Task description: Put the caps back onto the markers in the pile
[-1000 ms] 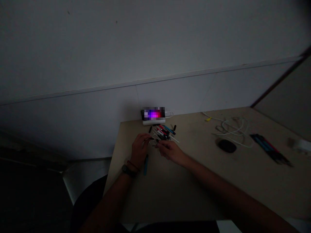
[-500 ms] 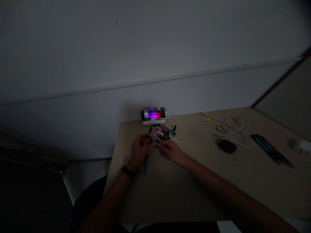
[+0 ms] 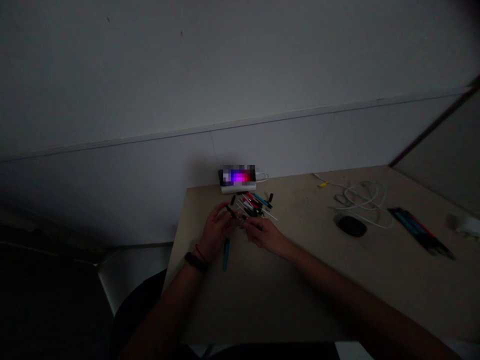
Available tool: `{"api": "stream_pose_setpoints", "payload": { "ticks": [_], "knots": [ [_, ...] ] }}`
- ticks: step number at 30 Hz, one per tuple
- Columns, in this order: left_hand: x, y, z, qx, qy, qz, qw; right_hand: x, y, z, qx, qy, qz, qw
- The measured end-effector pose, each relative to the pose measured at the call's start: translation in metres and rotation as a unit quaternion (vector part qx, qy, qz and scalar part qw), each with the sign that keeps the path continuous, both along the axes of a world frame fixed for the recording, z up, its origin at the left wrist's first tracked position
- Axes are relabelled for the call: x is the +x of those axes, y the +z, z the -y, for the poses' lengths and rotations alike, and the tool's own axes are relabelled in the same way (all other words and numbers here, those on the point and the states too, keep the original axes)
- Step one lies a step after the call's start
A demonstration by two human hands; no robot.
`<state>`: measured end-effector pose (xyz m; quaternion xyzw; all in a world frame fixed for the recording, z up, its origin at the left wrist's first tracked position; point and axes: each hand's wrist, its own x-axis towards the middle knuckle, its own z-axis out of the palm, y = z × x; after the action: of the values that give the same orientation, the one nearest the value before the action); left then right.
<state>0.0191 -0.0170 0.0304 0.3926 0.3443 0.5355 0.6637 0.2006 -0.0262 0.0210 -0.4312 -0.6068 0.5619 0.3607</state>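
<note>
My left hand (image 3: 217, 230) is closed around a slim dark pen part (image 3: 231, 212), which slants between its fingertips. Close beside it, my right hand (image 3: 264, 235) pinches a small dark piece (image 3: 243, 218) that looks like another pen part; the dim light hides its exact shape. The fingertips of both hands nearly meet. Just beyond them is a loose pile of pen parts (image 3: 255, 204), with white refills and red, blue and black pieces. A black cap (image 3: 233, 200) lies at its left, and another black cap (image 3: 270, 197) at its right. Below my left hand rests a blue pen barrel (image 3: 225, 256).
A phone (image 3: 237, 176) with a lit, blurred screen leans on a white stand (image 3: 238, 189) by the wall. To the right are a black mouse (image 3: 351, 226), a tangled white cable (image 3: 362, 197) and a bundle of dark, blue and red pens (image 3: 420, 231). A white object (image 3: 467, 225) sits at the far right.
My left hand has turned a little and its fingers have opened out somewhat, showing more of the dark pen part. My right hand stays almost in place.
</note>
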Motion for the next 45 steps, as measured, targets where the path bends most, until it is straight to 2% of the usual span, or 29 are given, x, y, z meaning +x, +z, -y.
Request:
{"api": "stream_pose_setpoints", "payload": {
  "ticks": [3, 6, 9, 11, 14, 17, 28, 32, 40, 45],
  "knots": [
    [-0.001, -0.006, -0.003, 0.015, 0.011, -0.028, 0.999, 0.0, 0.001, 0.0, 0.001, 0.007, -0.002, 1.0],
    [-0.005, -0.011, -0.008, 0.064, 0.07, -0.138, 0.986, 0.001, 0.003, 0.0, 0.006, 0.007, 0.001, 1.0],
    [-0.009, -0.012, -0.011, 0.167, 0.127, -0.287, 0.935, 0.001, 0.005, 0.0, 0.006, 0.0, 0.004, 1.0],
    [-0.01, -0.009, -0.009, 0.232, 0.152, -0.347, 0.896, 0.001, 0.005, 0.0, -0.004, -0.003, 0.005, 1.0],
    [-0.008, -0.003, -0.006, 0.299, 0.172, -0.383, 0.857, 0.0, 0.005, 0.0, -0.011, -0.003, 0.003, 1.0],
    [-0.006, -0.001, -0.004, 0.338, 0.169, -0.399, 0.835, 0.0, 0.005, 0.0, -0.003, -0.001, 0.002, 1.0],
    [-0.007, -0.001, 0.0, 0.393, 0.142, -0.443, 0.793, 0.0, -0.001, -0.001, -0.008, 0.002, 0.013, 1.0],
    [-0.007, -0.001, 0.001, 0.403, 0.118, -0.453, 0.786, 0.0, -0.004, -0.002, -0.005, 0.009, 0.013, 1.0],
    [-0.009, 0.001, 0.004, 0.423, 0.133, -0.453, 0.774, 0.001, -0.003, -0.003, -0.007, 0.011, 0.02, 1.0],
    [-0.003, 0.003, 0.01, 0.438, 0.1, -0.451, 0.771, 0.001, -0.001, -0.002, 0.0, 0.008, 0.008, 1.0]
  ]
}}
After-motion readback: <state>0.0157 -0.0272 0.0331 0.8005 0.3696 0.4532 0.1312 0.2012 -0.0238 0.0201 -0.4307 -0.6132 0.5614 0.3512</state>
